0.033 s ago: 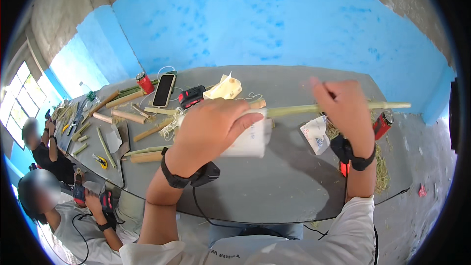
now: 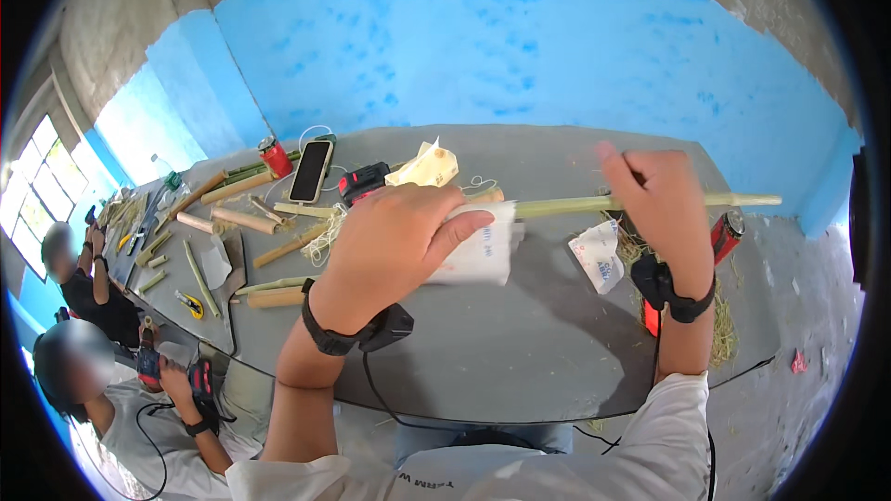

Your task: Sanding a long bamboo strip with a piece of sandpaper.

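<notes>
A long, thin pale-green bamboo stick [image 2: 566,208] lies level across my view, above the table. At its left part my left hand [image 2: 385,241] is closed with a white printed sheet [image 2: 483,255], apparently sandpaper, folded over the stick. The fold hides the stick's left end. My right hand [image 2: 661,209] is curled around the stick farther right, its thumb raised; the stick's tip sticks out past it. Below the stick, near my right wrist, a torn piece of similar sheet [image 2: 599,258] rests on the table.
The grey table [image 2: 520,353] bears bamboo pieces [image 2: 243,219], a phone [image 2: 311,172], a red-and-black battery pack [image 2: 363,183], a crumpled paper [image 2: 424,165], a yellow cutter [image 2: 190,305] and red cans [image 2: 274,158]. Two co-workers sit at left, one holding a drill [image 2: 148,364].
The sheet and my left fingers have shifted slightly right and up along the stick. My right hand and the stick have moved a little to the right.
</notes>
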Motion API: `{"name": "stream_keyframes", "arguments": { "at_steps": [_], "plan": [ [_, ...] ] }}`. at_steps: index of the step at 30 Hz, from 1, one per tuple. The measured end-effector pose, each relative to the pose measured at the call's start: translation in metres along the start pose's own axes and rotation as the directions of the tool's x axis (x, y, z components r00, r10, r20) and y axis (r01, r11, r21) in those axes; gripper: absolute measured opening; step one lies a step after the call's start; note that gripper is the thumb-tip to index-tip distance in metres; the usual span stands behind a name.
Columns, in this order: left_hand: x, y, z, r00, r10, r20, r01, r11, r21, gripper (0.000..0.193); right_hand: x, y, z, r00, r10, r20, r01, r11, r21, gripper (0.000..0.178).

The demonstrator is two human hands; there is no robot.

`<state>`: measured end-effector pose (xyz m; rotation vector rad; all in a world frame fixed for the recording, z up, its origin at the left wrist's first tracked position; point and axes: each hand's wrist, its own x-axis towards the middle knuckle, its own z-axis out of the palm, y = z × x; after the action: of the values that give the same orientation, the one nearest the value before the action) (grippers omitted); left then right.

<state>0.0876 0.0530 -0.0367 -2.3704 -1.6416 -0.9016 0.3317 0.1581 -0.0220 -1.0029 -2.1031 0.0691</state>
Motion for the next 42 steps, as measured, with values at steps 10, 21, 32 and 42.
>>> {"name": "stream_keyframes", "arguments": {
  "at_steps": [10,21,32,42],
  "plan": [
    [-0.003,0.005,-0.007,0.99,-0.112,0.089,0.108,0.993,0.053,0.039,-0.002,0.007,-0.004,0.988,0.012,-0.152,-0.023,0.997,-0.073,0.052],
    [-0.004,0.001,-0.019,0.986,-0.069,0.152,0.057,0.995,0.079,0.043,-0.004,0.01,-0.007,0.992,-0.025,-0.122,0.029,0.999,0.029,0.049],
    [-0.002,-0.003,-0.024,0.984,-0.088,0.156,0.092,0.996,-0.014,0.046,-0.007,0.009,-0.005,0.954,-0.09,-0.286,0.084,0.996,-0.033,0.051],
    [-0.001,-0.005,-0.024,0.978,-0.046,0.202,0.053,0.998,-0.027,0.047,-0.004,0.007,-0.003,0.955,-0.153,-0.252,0.14,0.988,-0.068,0.046]
  ]
}}
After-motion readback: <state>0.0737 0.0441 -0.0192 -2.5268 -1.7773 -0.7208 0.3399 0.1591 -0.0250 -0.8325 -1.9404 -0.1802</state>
